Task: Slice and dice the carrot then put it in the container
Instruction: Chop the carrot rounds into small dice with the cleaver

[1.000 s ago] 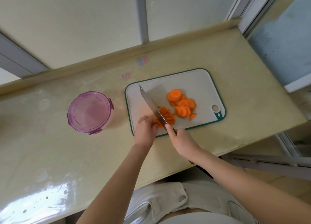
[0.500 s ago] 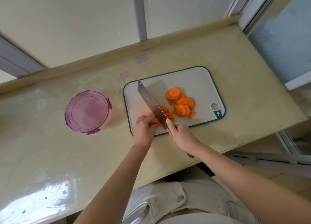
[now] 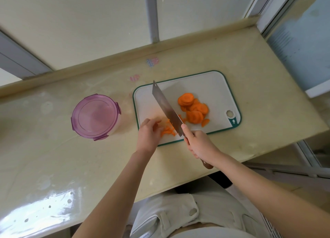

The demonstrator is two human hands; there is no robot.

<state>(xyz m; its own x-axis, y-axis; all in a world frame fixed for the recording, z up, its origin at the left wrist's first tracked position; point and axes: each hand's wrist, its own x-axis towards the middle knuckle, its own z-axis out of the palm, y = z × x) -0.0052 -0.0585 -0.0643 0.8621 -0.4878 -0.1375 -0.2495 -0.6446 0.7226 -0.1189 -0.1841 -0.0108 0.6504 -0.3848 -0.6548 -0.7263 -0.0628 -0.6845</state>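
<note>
A white cutting board (image 3: 205,84) with a green rim lies on the counter. Round carrot slices (image 3: 193,110) are heaped on its right half. A small pile of cut carrot pieces (image 3: 167,130) lies near the board's front left. My right hand (image 3: 200,144) grips the wooden handle of a cleaver (image 3: 167,109), whose blade slants across the board just right of the cut pieces. My left hand (image 3: 149,133) rests with curled fingers against the cut pieces. The round container (image 3: 95,116) with a closed purple lid stands left of the board.
The beige counter (image 3: 53,157) ends at a raised back ledge (image 3: 107,59) under the window. Its right end stops at a glass door frame (image 3: 267,14). The front edge runs close to my body.
The cleaver has shifted slightly right and lifted off the cut pile. My left fingers have drawn back a little, so more cut carrot shows left of the blade.
</note>
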